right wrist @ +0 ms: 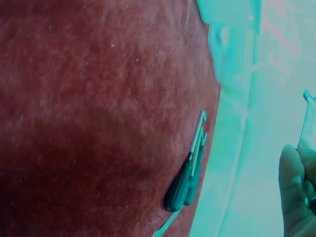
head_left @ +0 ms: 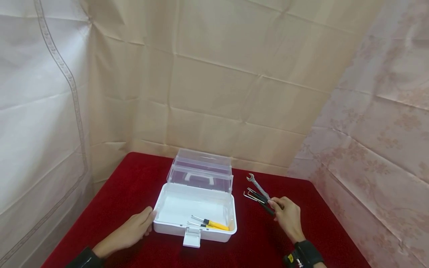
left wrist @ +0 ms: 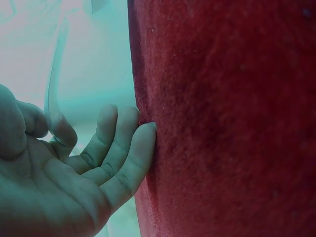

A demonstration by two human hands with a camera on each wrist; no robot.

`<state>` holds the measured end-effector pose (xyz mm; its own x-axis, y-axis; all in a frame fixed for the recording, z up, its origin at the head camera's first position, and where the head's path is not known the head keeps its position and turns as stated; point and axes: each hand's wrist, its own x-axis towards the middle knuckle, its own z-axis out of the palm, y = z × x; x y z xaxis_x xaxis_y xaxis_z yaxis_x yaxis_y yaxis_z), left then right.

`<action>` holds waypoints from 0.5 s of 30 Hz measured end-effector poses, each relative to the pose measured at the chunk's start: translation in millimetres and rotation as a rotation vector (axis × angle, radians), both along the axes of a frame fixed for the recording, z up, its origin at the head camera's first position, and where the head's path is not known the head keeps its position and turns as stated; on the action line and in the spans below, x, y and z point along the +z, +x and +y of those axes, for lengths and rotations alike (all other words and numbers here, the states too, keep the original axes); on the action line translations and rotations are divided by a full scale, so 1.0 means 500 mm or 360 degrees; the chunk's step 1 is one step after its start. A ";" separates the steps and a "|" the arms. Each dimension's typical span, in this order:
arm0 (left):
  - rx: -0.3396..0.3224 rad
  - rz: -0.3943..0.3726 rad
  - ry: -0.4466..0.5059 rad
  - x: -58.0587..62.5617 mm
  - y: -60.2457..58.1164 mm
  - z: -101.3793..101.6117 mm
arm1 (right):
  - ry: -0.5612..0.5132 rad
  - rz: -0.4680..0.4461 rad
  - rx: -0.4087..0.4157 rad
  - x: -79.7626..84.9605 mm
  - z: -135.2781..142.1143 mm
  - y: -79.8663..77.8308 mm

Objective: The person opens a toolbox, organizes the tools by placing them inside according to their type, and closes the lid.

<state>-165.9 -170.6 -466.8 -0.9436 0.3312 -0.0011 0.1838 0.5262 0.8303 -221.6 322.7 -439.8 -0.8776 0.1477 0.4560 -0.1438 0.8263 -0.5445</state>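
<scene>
Right hand (head_left: 286,216): While my left hand (head_left: 135,227) steadies the box, my right grips a silver open-end wrench (head_left: 257,185) between thumb and fingers, its forked head pointing away from me.
Left hand: I pinch the left rim of the white toolbox (head_left: 192,199) between thumb and index finger; my other fingers bend loosely beside the outer wall.
Hooked tools (right wrist: 179,190): Just beside my right hand, two dark-handled tools with bent metal tips lie close together on the red cloth (head_left: 268,242). The right wrist view also shows a thin, pale strip (right wrist: 169,224) by their handles; I cannot tell what it is.
Wrench: It is up off the cloth, to the right of the toolbox.
Toolbox: It stands upright and open between my hands, nearer the left one, its white latch (head_left: 192,238) folded down at the front.
Screwdrivers (head_left: 217,225): Two with yellow-and-black handles lie side by side in the box, at the front right, shafts pointing left.
Lid (head_left: 204,162): Clear panels stand in tiers behind the base, with a white handle (head_left: 200,178) on the nearest.
Wristbands (head_left: 306,253): I wear a dark one on each wrist.
Curtains (head_left: 218,93): Creased beige fabric hangs behind the table, with whitish fabric to the left and a pale floral print to the right.
</scene>
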 end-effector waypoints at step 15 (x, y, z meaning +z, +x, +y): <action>-0.0033 0.0008 -0.0025 0.006 0.000 -0.002 | -0.0042 0.0051 0.0137 0.004 -0.024 0.009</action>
<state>-165.8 -171.8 -464.0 -0.9365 0.3506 -0.0020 0.1986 0.5352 0.8210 -217.1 310.7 -438.0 -0.8726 0.0847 0.4810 -0.2314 0.7956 -0.5599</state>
